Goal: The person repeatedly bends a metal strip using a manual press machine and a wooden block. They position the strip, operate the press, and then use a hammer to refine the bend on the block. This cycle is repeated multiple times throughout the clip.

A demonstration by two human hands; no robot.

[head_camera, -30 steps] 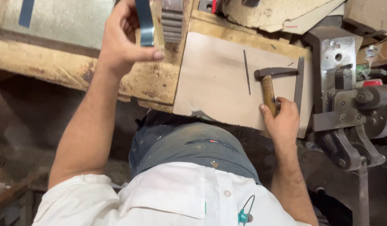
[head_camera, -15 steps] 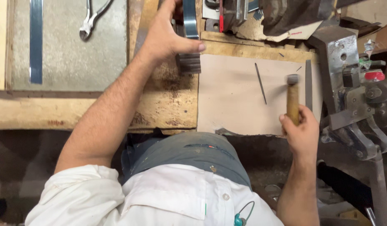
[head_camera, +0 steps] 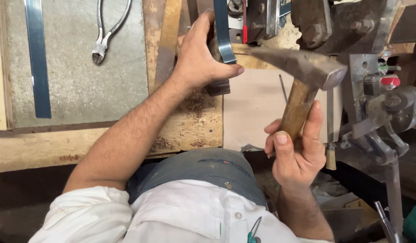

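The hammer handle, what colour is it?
Brown wood, seen in the head view: the hammer handle in the right hand.

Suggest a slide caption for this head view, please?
Left hand steadies a metal strip; right hand holds a hammer.

Scene lighting even, moderately bright, falling from overhead. Soft shadow lying under left hand (head_camera: 199,58) on worn wooden bench (head_camera: 185,130). Mild glare showing on blue metal strip (head_camera: 37,58) and pliers (head_camera: 106,31). Hammer head (head_camera: 302,65) showing slight motion blur; right hand (head_camera: 295,153) reading sharp. Lower left corner falling into deep shadow. Bench edges bowing slightly near frame margins.
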